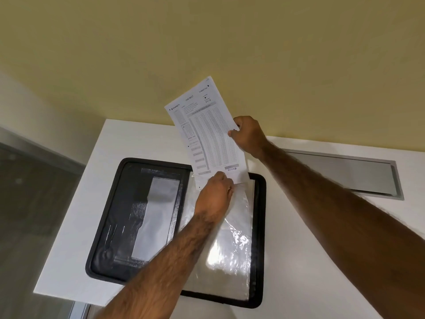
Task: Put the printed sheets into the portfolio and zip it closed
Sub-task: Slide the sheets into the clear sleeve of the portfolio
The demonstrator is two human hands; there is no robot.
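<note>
A black zip portfolio [110, 217] lies open flat on the white table [299, 261]. Its right half carries clear plastic sleeves [232, 245]. A printed sheet [207, 130] with rows of small marks stands upright and tilted over the sleeves' top edge, its lower end at the sleeve's mouth. My right hand [248, 134] pinches the sheet's right edge about midway up. My left hand [216, 194] grips the top of the clear sleeve at the sheet's bottom edge. Whether the sheet's bottom edge is inside the sleeve is hidden by my left hand.
A grey metal cable flap [349, 176] is set into the table at the right. The yellow wall [207, 54] rises right behind the table. The table's left edge drops to a dark floor [34, 215].
</note>
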